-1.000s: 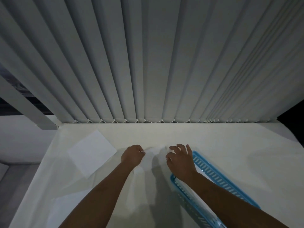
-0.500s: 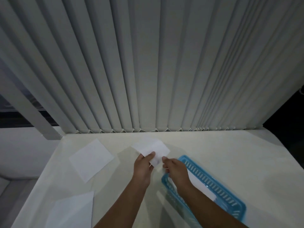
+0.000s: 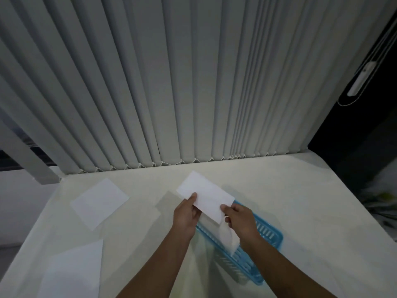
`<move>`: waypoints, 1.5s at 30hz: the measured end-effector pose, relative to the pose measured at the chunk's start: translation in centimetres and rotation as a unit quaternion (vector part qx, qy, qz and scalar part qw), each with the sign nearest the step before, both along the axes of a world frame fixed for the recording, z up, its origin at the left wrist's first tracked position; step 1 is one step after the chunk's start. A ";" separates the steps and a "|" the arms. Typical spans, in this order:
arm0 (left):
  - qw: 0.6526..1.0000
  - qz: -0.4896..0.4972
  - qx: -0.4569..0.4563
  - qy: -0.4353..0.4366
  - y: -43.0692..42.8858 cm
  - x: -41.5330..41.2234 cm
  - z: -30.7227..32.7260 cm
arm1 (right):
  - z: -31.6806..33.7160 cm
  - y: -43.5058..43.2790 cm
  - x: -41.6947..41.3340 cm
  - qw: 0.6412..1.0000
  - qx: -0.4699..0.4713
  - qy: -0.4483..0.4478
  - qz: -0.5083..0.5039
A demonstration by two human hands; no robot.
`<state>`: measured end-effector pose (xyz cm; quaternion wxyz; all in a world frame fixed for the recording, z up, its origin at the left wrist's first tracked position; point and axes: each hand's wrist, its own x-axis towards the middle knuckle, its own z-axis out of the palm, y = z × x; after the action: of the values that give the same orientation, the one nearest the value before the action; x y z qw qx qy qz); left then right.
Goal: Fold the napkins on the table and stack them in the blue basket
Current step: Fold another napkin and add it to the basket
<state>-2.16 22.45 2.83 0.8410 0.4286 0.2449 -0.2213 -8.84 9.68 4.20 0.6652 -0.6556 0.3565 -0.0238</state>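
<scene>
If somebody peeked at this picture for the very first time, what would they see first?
Probably the white napkin held up in the middle, pinched by the left hand and the right hand above the table. Next, the bright blue basket just under the right hand. Behind everything hang tall grey blinds, and two more napkins lie flat on the left.
</scene>
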 end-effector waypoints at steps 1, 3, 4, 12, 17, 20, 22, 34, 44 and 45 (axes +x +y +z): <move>1.000 -0.001 -0.006 -0.001 -0.3 -0.3 0.3 | 0.1 -0.3 -0.5 1.000 0.012 -0.003 -0.006; 1.000 -0.005 -0.014 -0.004 -1.0 -0.8 0.6 | 0.1 -0.6 -1.4 0.999 0.036 0.000 -0.005; 1.000 -0.008 -0.011 -0.004 -1.3 -1.0 0.6 | -0.1 -0.7 -1.7 0.999 0.042 0.006 -0.002; 0.996 -0.018 0.089 0.004 -1.2 -0.8 -1.1 | -1.7 -1.9 -4.0 0.998 0.026 0.046 -0.029; 0.990 -0.050 0.132 -0.007 -0.5 -0.3 -2.5 | -2.7 -2.2 -4.8 0.997 0.016 0.051 -0.052; 0.978 -0.079 0.187 -0.039 -0.2 -0.2 -2.6 | -3.3 -2.4 -5.1 0.997 -0.003 0.050 -0.057; 0.955 -0.097 0.263 -0.091 0.2 0.4 -2.7 | -3.7 -2.4 -5.4 0.996 -0.019 0.056 -0.066; 0.697 -0.337 0.588 -0.233 2.7 6.0 -8.8 | -5.4 -2.7 -6.4 0.990 -0.063 0.105 -0.071; 0.593 -0.449 0.610 -0.273 1.9 6.5 -6.0 | -5.4 -2.5 -5.8 0.987 -0.124 0.099 -0.010; 0.607 -0.442 0.605 -0.264 1.9 6.6 -6.3 | -5.3 -2.5 -5.6 0.986 -0.130 0.099 -0.007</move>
<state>4.45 24.33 -3.46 0.2176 0.9360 -0.1292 -0.2447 -14.48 7.16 -1.13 0.5353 -0.7334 0.4190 -0.0100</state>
